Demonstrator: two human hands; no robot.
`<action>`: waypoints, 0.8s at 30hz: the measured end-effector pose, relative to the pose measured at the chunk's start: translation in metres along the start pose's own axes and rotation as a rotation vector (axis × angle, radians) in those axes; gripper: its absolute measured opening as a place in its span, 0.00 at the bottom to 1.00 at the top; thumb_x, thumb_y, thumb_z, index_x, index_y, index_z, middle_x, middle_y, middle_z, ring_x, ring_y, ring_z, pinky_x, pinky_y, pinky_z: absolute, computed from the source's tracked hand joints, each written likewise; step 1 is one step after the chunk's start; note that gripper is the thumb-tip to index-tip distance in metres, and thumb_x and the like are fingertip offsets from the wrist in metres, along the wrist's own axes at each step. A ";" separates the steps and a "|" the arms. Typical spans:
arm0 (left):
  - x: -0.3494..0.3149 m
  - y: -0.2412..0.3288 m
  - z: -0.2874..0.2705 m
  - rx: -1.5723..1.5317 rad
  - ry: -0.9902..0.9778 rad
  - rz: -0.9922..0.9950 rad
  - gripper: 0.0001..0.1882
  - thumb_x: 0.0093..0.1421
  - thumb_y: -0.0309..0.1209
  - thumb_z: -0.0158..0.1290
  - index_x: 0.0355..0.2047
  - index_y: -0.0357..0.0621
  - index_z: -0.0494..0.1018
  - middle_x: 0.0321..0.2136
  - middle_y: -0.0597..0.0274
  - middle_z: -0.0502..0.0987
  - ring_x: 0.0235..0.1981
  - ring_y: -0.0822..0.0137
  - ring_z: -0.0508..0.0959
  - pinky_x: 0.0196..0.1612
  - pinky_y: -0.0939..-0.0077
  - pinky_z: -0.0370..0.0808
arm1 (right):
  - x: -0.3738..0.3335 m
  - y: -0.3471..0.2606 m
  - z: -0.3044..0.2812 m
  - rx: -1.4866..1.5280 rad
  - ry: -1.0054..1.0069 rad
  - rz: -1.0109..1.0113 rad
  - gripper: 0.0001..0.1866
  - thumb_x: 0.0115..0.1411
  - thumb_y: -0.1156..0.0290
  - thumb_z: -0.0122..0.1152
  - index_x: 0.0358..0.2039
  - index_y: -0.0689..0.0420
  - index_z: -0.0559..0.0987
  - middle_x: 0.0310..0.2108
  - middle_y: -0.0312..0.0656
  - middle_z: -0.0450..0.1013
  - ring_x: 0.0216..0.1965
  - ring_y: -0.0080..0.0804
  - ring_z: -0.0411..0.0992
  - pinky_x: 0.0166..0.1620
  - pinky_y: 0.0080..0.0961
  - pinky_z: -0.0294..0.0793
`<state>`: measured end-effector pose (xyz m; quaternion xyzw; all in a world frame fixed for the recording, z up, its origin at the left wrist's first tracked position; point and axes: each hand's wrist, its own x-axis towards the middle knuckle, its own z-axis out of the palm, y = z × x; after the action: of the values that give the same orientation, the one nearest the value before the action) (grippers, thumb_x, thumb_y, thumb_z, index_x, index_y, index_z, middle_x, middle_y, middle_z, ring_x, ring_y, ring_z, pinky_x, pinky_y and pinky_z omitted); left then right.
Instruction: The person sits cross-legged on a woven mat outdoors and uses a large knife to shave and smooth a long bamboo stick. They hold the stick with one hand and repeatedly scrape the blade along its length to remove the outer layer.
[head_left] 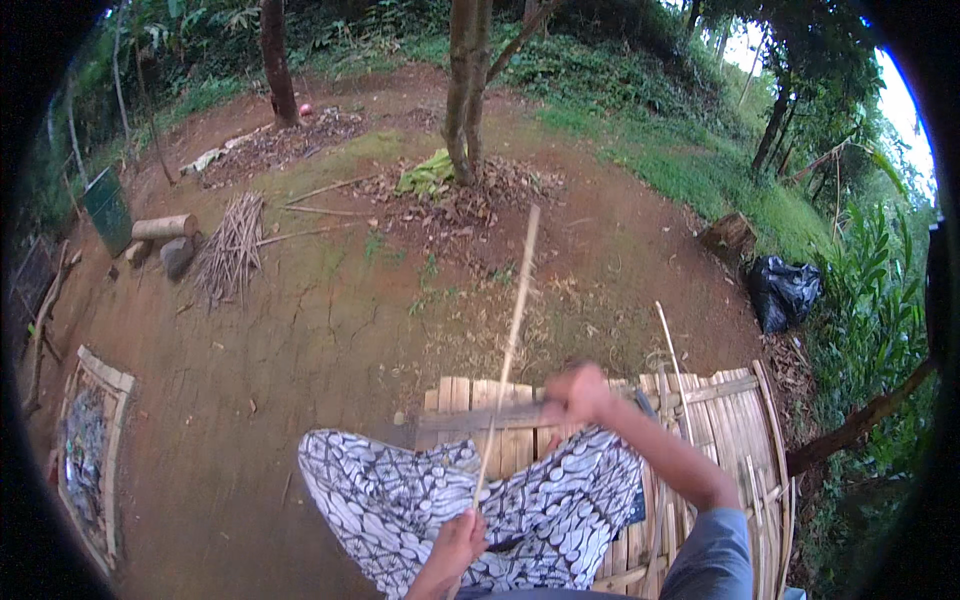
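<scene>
Seated on the bamboo platform (735, 420), the left hand (458, 545) grips the near end of a long bamboo strip (512, 335) slanting away over patterned knees, while the right hand (575, 395), blurred, seems closed on a blade, so strokes should likely run away from the body.

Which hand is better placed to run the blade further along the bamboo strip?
Probably the right hand: it is closed on the blade where it meets the strip. The left hand only holds the strip's near end.
</scene>
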<state>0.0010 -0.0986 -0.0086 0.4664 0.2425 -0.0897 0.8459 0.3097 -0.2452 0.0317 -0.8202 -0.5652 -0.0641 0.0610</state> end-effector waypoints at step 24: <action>0.016 -0.003 0.002 -0.030 -0.156 -0.002 0.23 0.68 0.45 0.33 0.19 0.47 0.58 0.13 0.74 0.53 0.12 0.78 0.51 0.16 0.82 0.49 | -0.017 0.040 -0.031 0.119 0.174 0.414 0.25 0.56 0.45 0.52 0.22 0.57 0.76 0.14 0.48 0.70 0.18 0.47 0.72 0.25 0.40 0.72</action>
<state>0.0141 -0.1012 -0.0176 0.4452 0.1778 -0.1230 0.8689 0.3404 -0.2800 0.0582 -0.9049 -0.3805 -0.0872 0.1697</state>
